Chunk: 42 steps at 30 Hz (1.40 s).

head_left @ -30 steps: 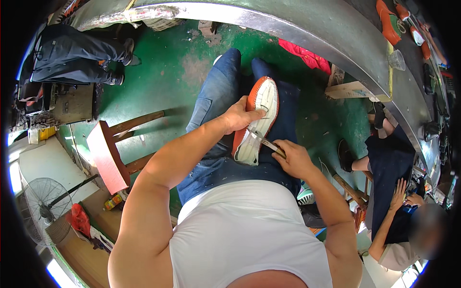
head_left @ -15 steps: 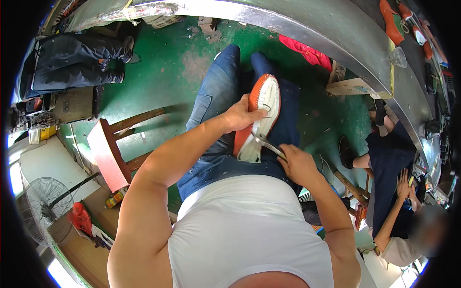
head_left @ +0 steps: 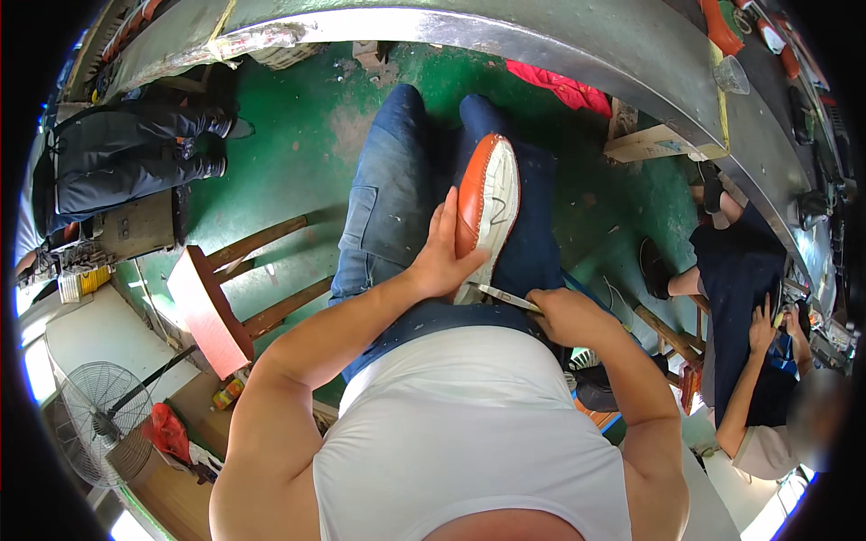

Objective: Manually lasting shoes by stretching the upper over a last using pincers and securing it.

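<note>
An orange-red shoe upper point(head_left: 471, 200) with a whitish underside lies bottom up across my thighs, toe pointing away from me. Stitches run along its edge, and a dark mark is drawn on the pale sole point(head_left: 499, 212). My left hand point(head_left: 442, 248) grips it from the left, fingers stretched along the side and thumb over the sole. Between the fingers of my right hand point(head_left: 568, 316) is a slim metal hand tool point(head_left: 505, 297). Its tip reaches the heel end, close to my left hand; its exact kind is unclear. My left hand partly hides the heel.
A metal-edged workbench point(head_left: 505, 50) curves across the far side. A wooden chair point(head_left: 212, 307) and a fan point(head_left: 104, 419) stand at left. One person point(head_left: 135, 162) is at far left; another person point(head_left: 735, 316) works at right. Red cloth point(head_left: 561, 87) hangs under the bench.
My left hand has slid toward the heel, its fingers straightening along the shoe's side. The shoe is turned more upright. My right hand and the tool have moved slightly nearer to me.
</note>
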Available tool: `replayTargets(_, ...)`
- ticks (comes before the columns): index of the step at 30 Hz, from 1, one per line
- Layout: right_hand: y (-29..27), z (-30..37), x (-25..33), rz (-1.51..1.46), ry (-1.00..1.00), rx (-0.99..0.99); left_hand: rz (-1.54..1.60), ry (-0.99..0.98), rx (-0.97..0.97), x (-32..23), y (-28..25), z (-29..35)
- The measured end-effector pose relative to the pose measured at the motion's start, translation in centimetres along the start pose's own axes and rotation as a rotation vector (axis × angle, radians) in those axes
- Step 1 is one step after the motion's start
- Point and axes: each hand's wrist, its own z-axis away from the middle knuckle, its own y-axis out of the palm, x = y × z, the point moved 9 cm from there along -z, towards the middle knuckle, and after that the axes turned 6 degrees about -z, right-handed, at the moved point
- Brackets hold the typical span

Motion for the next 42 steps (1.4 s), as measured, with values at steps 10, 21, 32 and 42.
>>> replayTargets(10, -4.3, -0.6, 3.1, -0.509, -0.058, -0.125, 0.133, 0.015, 0.174, 0.9, 0.5, 1.7)
replayTargets(21, -1.9, 0.3, -1.5, -0.352, 0.139, -0.363, 1.124, 0.083, 0.235, -2.5, -3.7, 2.5)
replayTargets(32, -7.0, -1.5, 8.7, -0.436, -0.516, -0.8, 1.395, 0.024, 0.187, -1.3, -3.8, -1.1)
replayTargets(42, -7.5, -1.3, 9.8, -0.006, -0.603, -0.991, 1.341, 0.038, 0.074, 0.2, -2.9, -1.1)
